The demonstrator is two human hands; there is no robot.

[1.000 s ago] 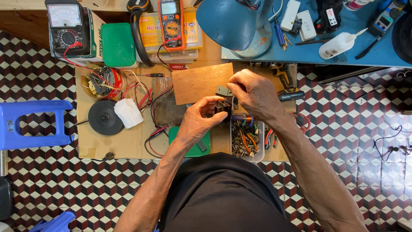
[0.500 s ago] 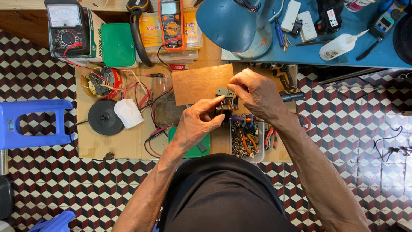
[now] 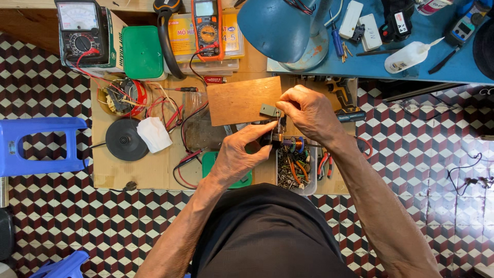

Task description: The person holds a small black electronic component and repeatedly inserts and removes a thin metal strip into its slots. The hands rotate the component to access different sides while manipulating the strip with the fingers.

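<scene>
Blue lamp; orange multimeter; green box; blue stool.

Floor: tiled w/ dark red, black & white cube pattern, evenly lit, no hard shadows. Blue plastic stool at left edge; another blue plastic piece at bottom left. Low cardboard-covered counter in the middle, blue counter top right w/ blue lamp shade over its edge.

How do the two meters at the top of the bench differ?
The black meter has a needle dial face; the orange meter has a small screen. The black meter stands at the far left corner on a box, the orange meter lies on yellow packaging nearer the middle. Both have a round selector knob.
</scene>
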